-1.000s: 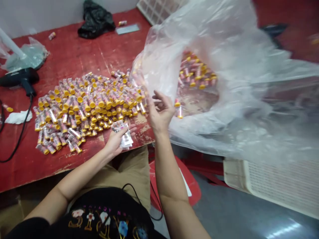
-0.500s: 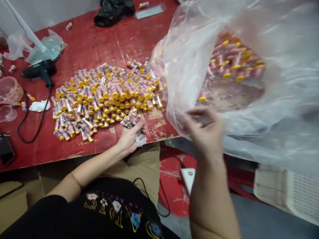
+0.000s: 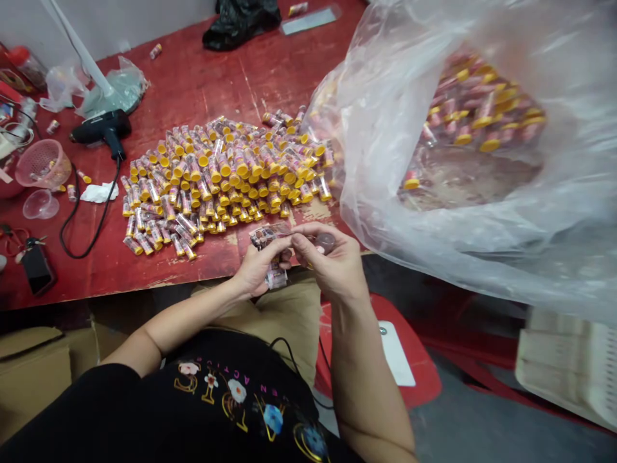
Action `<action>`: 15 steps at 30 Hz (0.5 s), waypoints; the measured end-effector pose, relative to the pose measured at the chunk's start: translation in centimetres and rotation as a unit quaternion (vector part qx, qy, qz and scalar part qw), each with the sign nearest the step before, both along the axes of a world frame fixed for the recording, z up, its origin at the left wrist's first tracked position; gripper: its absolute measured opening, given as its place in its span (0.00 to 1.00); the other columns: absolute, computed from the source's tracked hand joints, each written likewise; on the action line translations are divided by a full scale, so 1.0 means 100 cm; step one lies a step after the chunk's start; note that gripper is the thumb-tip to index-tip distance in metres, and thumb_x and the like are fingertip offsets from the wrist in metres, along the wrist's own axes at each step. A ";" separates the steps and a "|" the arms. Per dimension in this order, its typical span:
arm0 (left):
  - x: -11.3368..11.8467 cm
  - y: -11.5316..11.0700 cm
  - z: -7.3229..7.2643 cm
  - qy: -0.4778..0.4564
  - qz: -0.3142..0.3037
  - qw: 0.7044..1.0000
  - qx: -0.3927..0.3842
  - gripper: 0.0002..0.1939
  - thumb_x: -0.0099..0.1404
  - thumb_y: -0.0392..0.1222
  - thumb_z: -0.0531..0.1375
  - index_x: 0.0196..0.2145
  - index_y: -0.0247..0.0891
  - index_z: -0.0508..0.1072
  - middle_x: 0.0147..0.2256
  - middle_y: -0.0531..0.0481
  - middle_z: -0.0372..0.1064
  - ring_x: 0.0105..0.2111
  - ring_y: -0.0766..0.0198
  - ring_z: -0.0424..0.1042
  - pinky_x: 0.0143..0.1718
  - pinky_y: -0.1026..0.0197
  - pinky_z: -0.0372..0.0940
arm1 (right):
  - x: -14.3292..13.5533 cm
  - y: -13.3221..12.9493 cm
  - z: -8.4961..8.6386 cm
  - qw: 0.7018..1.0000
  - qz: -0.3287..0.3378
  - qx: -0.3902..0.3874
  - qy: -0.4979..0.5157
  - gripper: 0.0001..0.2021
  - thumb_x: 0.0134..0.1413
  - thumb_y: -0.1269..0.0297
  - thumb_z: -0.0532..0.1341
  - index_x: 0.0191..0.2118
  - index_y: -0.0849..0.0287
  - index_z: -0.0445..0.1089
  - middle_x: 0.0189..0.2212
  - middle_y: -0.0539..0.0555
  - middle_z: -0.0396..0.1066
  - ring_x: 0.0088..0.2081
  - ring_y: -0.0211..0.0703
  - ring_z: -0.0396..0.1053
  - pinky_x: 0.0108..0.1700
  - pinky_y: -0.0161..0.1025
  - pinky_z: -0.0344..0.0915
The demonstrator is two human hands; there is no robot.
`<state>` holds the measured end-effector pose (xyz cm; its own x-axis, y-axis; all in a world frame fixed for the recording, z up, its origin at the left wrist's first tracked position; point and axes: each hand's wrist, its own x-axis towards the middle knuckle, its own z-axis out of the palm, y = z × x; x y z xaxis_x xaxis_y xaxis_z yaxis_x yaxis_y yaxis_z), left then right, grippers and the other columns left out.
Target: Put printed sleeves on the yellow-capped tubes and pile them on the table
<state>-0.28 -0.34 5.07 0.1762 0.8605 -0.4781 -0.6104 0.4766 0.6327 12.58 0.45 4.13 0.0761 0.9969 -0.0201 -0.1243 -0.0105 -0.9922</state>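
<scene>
Fingers of left hand (image 3: 251,270) clamped on printed wrappers (image 3: 263,236); those of right hand (image 3: 340,265), at 3 o'clock, curled around translucent piece (image 3: 326,242). Light left pinch should keep wrappers flat, separable.

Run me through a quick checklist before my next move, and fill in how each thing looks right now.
1. Left hand has a grip on the printed film pieces: ok.
2. Right hand has a grip on a clear, rounded item: ok.
3. That item is a whole tube: cannot tell, the fingers cover most of it.
4. The pile of yellow-ended tubes lies on the red table, beyond the hands: ok.
5. The clear plastic bag is open, with tubes visible inside: ok.
6. The black dryer-like tool lies apart from both hands: ok.
</scene>
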 end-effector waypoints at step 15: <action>-0.003 -0.009 0.005 0.024 0.091 0.994 0.049 0.23 0.48 0.45 0.81 0.30 0.36 0.72 0.26 0.60 0.67 0.23 0.76 0.60 0.24 0.69 0.55 | 0.005 -0.027 -0.015 0.999 -0.001 0.009 -0.047 0.23 0.51 0.45 0.75 0.46 0.54 0.77 0.33 0.49 0.72 0.29 0.36 0.65 0.34 0.37 0.71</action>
<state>-0.54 -1.22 5.60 -0.0081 0.9188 -0.3946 -0.6494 0.2952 0.7008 13.08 -2.28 2.64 0.0781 0.9969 0.0045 -0.0305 0.0069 -0.9995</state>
